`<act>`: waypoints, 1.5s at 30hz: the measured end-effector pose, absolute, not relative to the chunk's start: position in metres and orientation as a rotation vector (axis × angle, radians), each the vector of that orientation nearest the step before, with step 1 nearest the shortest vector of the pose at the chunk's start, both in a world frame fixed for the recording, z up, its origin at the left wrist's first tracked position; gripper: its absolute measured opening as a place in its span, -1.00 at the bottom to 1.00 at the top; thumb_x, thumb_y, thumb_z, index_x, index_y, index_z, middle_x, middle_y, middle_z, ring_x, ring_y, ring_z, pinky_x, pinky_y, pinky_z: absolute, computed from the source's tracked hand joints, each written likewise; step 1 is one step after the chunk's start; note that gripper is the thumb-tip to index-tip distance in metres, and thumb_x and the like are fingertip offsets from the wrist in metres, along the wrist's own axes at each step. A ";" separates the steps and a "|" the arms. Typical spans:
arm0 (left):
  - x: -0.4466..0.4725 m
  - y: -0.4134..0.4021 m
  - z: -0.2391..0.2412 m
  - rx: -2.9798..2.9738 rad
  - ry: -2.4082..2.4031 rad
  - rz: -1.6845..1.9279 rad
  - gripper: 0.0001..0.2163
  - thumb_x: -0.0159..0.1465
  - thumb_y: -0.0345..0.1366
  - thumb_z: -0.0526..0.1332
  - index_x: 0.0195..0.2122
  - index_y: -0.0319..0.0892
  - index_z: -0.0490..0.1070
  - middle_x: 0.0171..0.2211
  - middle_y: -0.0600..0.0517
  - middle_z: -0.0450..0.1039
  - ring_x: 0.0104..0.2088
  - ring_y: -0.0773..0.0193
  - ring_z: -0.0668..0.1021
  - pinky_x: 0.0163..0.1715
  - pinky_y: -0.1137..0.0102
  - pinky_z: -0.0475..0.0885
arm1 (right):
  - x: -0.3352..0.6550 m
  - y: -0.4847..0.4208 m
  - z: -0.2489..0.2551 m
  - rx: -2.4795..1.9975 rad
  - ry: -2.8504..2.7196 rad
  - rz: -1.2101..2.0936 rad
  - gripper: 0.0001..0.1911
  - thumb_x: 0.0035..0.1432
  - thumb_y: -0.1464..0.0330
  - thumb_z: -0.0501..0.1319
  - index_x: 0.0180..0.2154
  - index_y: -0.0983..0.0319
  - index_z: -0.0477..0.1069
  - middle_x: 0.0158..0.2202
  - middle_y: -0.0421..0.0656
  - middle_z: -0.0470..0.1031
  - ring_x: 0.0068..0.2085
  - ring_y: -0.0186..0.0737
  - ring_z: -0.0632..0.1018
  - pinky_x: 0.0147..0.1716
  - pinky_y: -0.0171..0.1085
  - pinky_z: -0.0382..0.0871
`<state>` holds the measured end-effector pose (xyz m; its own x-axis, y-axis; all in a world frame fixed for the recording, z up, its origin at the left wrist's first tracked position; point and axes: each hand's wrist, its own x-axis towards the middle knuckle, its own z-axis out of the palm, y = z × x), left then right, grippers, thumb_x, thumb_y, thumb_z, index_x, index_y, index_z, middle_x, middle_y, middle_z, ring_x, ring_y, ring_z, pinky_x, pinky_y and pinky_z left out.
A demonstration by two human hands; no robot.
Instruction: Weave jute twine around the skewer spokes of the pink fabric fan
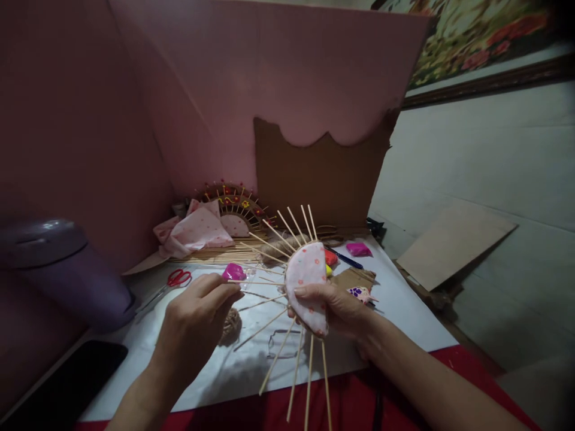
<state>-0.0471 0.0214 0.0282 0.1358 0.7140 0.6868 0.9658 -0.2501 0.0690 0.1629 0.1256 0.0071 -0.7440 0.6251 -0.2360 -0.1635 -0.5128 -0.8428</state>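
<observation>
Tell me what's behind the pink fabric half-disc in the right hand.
Peeking out past the half-disc in the right hand: a red piece, a blue pen and brown cardboard on the white sheet. Whatever lies directly behind it is covered.

A home craft corner: scissors, bundled bamboo sticks, fabric scraps, and a framed floral painting.

You hold a half-round pad of matt pink dotted cloth fanned with smooth pale wooden sticks, over a matt white paper sheet, with a glossy purple plastic jug at left.
</observation>
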 end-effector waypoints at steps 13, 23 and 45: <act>-0.055 0.018 0.039 -1.997 -1.867 -1.674 -0.93 0.09 -0.32 0.23 -0.42 -0.15 0.49 -0.46 0.02 0.48 -0.41 0.26 0.48 -0.41 0.42 0.36 | 0.171 0.134 0.001 -0.527 -1.204 2.496 -0.79 -0.11 0.40 0.21 -0.37 0.40 0.37 -0.54 -0.11 0.46 -0.54 -0.32 0.49 -0.60 -0.41 0.28; -0.017 0.039 -0.001 -2.164 -2.664 -2.182 -0.77 -0.02 -0.19 0.29 -0.65 -0.25 0.40 -0.76 0.16 0.21 -0.73 0.47 0.22 -0.72 0.54 0.08 | 0.167 0.119 0.003 -0.412 -1.156 2.569 -0.71 -0.15 0.33 0.25 -0.37 0.43 0.39 -0.52 -0.06 0.49 -0.55 -0.30 0.51 -0.61 -0.42 0.32; -0.014 0.044 -0.004 -1.809 -2.510 -2.630 -0.84 -0.06 -0.31 0.33 -0.61 -0.25 0.38 -0.65 0.12 0.34 -0.65 0.44 0.31 -0.62 0.52 0.17 | 0.160 0.101 -0.010 -0.314 -0.941 2.741 -0.59 -0.24 0.40 0.36 -0.28 0.44 0.39 -0.50 -0.14 0.49 -0.52 -0.34 0.50 -0.52 -0.39 0.38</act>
